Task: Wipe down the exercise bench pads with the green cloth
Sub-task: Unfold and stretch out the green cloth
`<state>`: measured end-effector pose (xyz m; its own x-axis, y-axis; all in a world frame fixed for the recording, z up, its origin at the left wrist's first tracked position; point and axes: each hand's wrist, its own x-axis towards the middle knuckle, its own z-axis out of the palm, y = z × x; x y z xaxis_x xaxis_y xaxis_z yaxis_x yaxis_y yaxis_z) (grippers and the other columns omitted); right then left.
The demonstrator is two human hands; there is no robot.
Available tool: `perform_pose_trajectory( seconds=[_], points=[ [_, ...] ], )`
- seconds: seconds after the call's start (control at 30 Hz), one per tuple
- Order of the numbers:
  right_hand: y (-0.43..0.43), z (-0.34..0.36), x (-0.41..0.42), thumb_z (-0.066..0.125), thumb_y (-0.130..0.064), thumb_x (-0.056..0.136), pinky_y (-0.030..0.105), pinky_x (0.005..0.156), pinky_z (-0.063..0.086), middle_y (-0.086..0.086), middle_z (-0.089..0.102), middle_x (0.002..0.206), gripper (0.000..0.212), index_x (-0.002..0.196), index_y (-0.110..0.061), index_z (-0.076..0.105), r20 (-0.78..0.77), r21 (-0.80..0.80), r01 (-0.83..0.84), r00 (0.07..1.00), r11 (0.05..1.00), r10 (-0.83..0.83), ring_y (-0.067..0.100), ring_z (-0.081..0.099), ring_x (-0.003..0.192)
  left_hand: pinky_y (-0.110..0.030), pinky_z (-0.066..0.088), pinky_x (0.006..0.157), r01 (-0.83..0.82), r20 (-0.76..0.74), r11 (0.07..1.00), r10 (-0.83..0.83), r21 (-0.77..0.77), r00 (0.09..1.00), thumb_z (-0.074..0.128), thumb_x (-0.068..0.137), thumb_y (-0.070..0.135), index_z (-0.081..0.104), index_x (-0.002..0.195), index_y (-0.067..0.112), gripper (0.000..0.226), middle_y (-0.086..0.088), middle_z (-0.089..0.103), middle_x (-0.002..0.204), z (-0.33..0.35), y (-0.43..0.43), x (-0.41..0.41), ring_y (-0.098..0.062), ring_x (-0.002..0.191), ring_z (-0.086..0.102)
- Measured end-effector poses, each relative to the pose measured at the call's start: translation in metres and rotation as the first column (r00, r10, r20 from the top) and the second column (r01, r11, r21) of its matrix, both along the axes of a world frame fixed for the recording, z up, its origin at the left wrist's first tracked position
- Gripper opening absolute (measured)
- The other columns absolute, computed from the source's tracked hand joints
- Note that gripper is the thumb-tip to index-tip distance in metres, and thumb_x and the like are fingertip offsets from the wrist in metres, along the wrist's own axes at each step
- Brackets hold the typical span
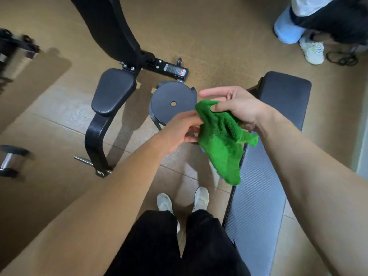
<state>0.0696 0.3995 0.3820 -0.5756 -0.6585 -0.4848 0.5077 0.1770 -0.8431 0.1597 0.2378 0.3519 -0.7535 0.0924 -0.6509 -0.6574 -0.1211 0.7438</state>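
Pinching a top corner of the green cloth (221, 144) with the right hand (241, 108), thumb pressed onto the fabric, forefinger stretched out free above it. Gripping the cloth's left edge with the left hand (179, 132), fingertips closed on the fold. Holding it up in mid-air between the two hands, bunched and hanging loose, lower end dangling over the near-left edge of the flat bench (258, 196), apparently without touching.

Judged as the readying step: opening out or refolding the cloth before a wipe, not wiping yet. No telling from here how many pads are already done.

Next, probably: gathering the cloth into a flat wad under one palm, lowering it onto a pad, drawing it along in overlapping strokes. Calls for a broad, firm press rather than a corner pinch; otherwise just trailing a loose tail across the ribbed grey surface.

Nearest target: the flat bench on the right, long grey pad running away toward a darker far end, close beside the right forearm. Further left, across the brown floor (209, 36): a second bench with a small black seat pad (113, 90) and a tall black back pad (111, 26) rising out of view. Between the two benches, just beyond the hands, a round black stool (173, 102).

Also about: a dumbbell (10, 160) at far left, another person's legs (298, 26) at top right, own pale shoes (201, 198) below.
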Motion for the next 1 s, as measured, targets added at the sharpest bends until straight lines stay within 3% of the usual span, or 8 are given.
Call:
perform_pose_trajectory(
  seconds=[0.07, 0.17, 0.23, 0.33, 0.43, 0.63, 0.83, 1.0],
  points=[
    [-0.004, 0.005, -0.009, 0.056, 0.015, 0.087, 0.032, 0.084, 0.057, -0.001, 0.077, 0.083, 0.045, 0.124, -0.009, 0.064, -0.069, 0.088, -0.024, 0.997, 0.996, 0.030, 0.014, 0.072, 0.075, -0.034, 0.052, 0.081, -0.006, -0.151, 0.974, -0.029, -0.226, 0.988, 0.065, 0.080, 0.018, 0.062, 0.077, 0.017, 0.004, -0.002, 0.060, 0.080, 0.003, -0.010, -0.001, -0.014, 0.076, 0.060],
    [-0.012, -0.001, -0.018, 0.077, -0.001, 0.080, 0.036, 0.082, 0.057, 0.004, 0.074, 0.080, 0.025, 0.102, -0.014, 0.073, -0.281, 0.389, 0.007, 0.953, 0.921, 0.112, 0.016, 0.066, 0.073, -0.044, 0.050, 0.080, 0.062, -0.234, 0.768, -0.270, -0.637, 0.934, 0.070, 0.076, 0.028, 0.060, 0.080, 0.009, 0.021, -0.007, 0.065, 0.086, -0.009, -0.039, 0.003, -0.023, 0.083, 0.063],
    [-0.020, -0.010, -0.022, 0.085, -0.022, 0.075, 0.030, 0.068, 0.054, 0.003, 0.069, 0.073, 0.015, 0.079, -0.017, 0.072, -0.384, 0.623, 0.007, 0.874, 0.782, 0.298, 0.016, 0.061, 0.066, -0.046, 0.049, 0.071, 0.112, -0.202, 0.642, -0.396, -0.758, 0.896, 0.069, 0.082, 0.031, 0.060, 0.079, 0.013, 0.020, -0.005, 0.066, 0.081, -0.019, -0.064, 0.003, -0.023, 0.076, 0.062],
    [-0.041, -0.032, -0.028, 0.077, -0.047, 0.080, 0.029, 0.058, 0.037, 0.003, 0.059, 0.068, 0.036, 0.077, -0.014, 0.062, -0.392, 0.799, 0.021, 0.776, 0.600, 0.495, 0.023, 0.056, 0.066, -0.044, 0.047, 0.063, 0.152, -0.158, 0.499, -0.524, -0.853, 0.837, 0.066, 0.083, 0.028, 0.049, 0.070, 0.016, 0.025, -0.001, 0.063, 0.076, -0.035, -0.099, -0.009, -0.022, 0.070, 0.055],
    [-0.073, -0.053, -0.045, 0.067, -0.054, 0.086, 0.032, 0.068, 0.040, 0.011, 0.061, 0.082, 0.042, 0.086, -0.013, 0.057, -0.444, 0.785, 0.111, 0.787, 0.610, 0.428, 0.030, 0.058, 0.082, -0.037, 0.039, 0.058, 0.174, -0.116, 0.471, -0.525, -0.865, 0.843, 0.067, 0.083, 0.021, 0.042, 0.070, 0.020, 0.029, -0.003, 0.056, 0.065, -0.053, -0.138, -0.037, -0.023, 0.061, 0.048],
    [-0.131, -0.062, -0.109, 0.072, -0.030, 0.088, 0.024, 0.068, 0.031, 0.002, 0.056, 0.087, 0.024, 0.089, -0.016, 0.053, -0.480, 0.709, 0.143, 0.816, 0.690, 0.323, 0.021, 0.050, 0.081, -0.022, 0.044, 0.088, 0.146, -0.098, 0.519, -0.415, -0.842, 0.905, 0.060, 0.094, 0.011, 0.063, 0.117, 0.018, 0.025, -0.004, 0.070, 0.107, -0.082, -0.235, -0.103, -0.023, 0.098, 0.064],
    [-0.150, -0.045, -0.154, 0.074, -0.013, 0.084, 0.008, 0.060, 0.035, -0.002, 0.058, 0.081, 0.012, 0.088, -0.020, 0.065, -0.604, 0.616, 0.300, 0.774, 0.728, 0.192, 0.014, 0.052, 0.077, -0.031, 0.046, 0.084, 0.024, -0.208, 0.425, -0.492, -0.905, 0.846, 0.053, 0.093, 0.007, 0.070, 0.105, 0.015, 0.022, -0.009, 0.070, 0.102, -0.069, -0.294, -0.160, -0.031, 0.096, 0.062],
    [-0.142, -0.072, -0.148, 0.077, -0.015, 0.081, 0.018, 0.060, 0.037, -0.005, 0.057, 0.072, 0.015, 0.083, -0.025, 0.066, -0.560, 0.630, 0.332, 0.821, 0.702, 0.114, 0.005, 0.047, 0.061, -0.033, 0.048, 0.085, 0.022, -0.218, 0.418, -0.516, -0.908, 0.828, 0.061, 0.094, 0.020, 0.068, 0.109, 0.017, 0.016, -0.007, 0.072, 0.104, -0.084, -0.304, -0.163, -0.028, 0.096, 0.064]
  ],
)
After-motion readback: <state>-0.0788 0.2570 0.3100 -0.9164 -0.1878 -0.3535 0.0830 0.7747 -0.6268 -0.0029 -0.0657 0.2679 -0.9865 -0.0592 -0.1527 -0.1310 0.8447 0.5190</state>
